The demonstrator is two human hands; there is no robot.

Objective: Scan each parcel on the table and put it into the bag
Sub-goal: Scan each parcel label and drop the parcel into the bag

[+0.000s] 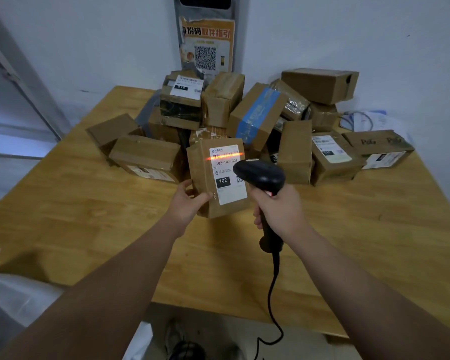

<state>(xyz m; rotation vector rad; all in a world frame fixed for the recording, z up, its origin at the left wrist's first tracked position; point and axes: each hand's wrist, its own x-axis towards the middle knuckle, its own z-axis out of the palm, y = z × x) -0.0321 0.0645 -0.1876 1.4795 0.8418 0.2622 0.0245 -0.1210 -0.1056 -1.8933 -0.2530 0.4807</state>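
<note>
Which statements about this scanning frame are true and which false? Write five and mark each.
1. The left hand holds a parcel with its label facing the camera. True.
2. The scanner is in the left hand. False: the right hand grips its handle.
3. The scanner's red line falls across the top of the label. True.
4. No other parcels are on the table. False: a pile of parcels lies behind the held one.
5. The scanner is cordless. False: a black cable hangs from its handle.
</note>
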